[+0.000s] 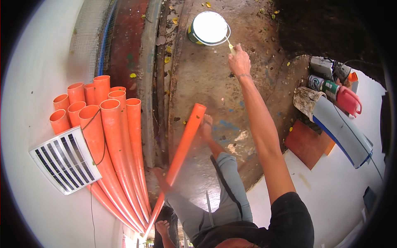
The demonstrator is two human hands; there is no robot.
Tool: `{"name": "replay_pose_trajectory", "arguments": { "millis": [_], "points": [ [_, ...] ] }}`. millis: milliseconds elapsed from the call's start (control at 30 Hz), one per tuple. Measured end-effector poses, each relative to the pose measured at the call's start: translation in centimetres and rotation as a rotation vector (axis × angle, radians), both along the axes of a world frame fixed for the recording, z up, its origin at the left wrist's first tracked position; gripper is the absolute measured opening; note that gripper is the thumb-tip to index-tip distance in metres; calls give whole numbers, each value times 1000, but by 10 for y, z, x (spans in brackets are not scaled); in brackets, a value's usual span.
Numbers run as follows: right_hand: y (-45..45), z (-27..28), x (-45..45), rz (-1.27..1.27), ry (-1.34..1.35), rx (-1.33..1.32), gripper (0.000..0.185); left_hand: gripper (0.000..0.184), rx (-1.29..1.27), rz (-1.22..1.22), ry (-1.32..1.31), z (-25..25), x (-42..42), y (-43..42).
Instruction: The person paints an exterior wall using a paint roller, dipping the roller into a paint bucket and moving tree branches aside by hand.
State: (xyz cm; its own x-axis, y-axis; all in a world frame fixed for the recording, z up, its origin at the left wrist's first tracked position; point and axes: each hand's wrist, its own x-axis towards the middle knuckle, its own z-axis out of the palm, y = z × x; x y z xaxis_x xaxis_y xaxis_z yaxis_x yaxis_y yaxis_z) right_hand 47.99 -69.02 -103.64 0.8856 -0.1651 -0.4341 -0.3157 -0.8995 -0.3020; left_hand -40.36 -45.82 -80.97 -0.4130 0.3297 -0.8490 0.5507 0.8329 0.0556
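My right hand (239, 60) is at the end of an outstretched arm, closed round a pale handle (232, 49). A thin metal rod runs from it toward a bucket of white paint (209, 27); the tool's far end cannot be made out. The bucket stands on the floor, with its wire bail hanging on the right. Low in view, my left hand (162, 226) has loosely bent fingers and nothing visible in them. It is beside the lower part of a single orange pipe (185, 142), which slants past my bare feet. Whether it touches the pipe cannot be told.
A bundle of orange pipes (111, 120) lies at left, with a white slatted panel (65, 160) against it. At right are a stained bucket (308, 99), a pink jug (348, 101), cans, a grey curved sheet (341, 130) and a reddish board (306, 143). Fallen leaves dot the floor.
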Motion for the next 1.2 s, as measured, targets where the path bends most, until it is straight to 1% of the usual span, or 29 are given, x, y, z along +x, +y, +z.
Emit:
{"name": "replay_pose_trajectory", "arguments": {
  "millis": [67,133,167,267,367,467,567,600,667,767,833,867,967,1067,1167,1200],
  "points": [
    [6,-14,-4,-23,-19,2,42,15,-92,185,-227,-6,-14,11],
    [9,-22,-11,-33,-40,22,43,14,2,-56,-76,-2,3,-2],
    [12,-10,-20,-12,-87,-2,42,14,50,-175,-3,-1,11,-7],
    [16,2,-38,-15,-161,-26,43,15,25,-105,70,-1,17,-4],
    [11,-29,-45,90,-226,-135,45,25,-42,93,-93,-7,13,11],
    [11,-29,-49,110,-294,-137,44,42,97,-287,27,-17,33,6],
    [5,-25,-64,146,-461,-86,47,48,70,-271,-85,-25,48,27],
    [3,-29,-65,158,-434,-112,48,46,90,-329,-86,-29,56,29],
    [-2,-40,-65,179,-382,-164,52,42,132,-447,-91,-29,103,33],
    [-3,-31,-71,156,-382,-159,53,36,111,-568,-212,-35,138,42],
    [-4,-18,-78,125,-470,-81,50,35,140,-644,-198,-35,160,43],
    [-5,-11,-82,108,-514,-43,48,34,154,-683,-191,-34,164,44],
    [-6,6,-90,41,-535,1,47,37,238,-712,-282,-41,146,48],
    [-9,-5,-93,-16,-463,-1,44,46,284,-1022,-226,-52,100,58],
    [-5,-14,-95,-60,-444,7,42,45,169,-976,-127,-41,102,56],
    [-5,-17,-95,-66,-425,9,43,48,180,-942,-105,-32,118,49]
  ]
}}
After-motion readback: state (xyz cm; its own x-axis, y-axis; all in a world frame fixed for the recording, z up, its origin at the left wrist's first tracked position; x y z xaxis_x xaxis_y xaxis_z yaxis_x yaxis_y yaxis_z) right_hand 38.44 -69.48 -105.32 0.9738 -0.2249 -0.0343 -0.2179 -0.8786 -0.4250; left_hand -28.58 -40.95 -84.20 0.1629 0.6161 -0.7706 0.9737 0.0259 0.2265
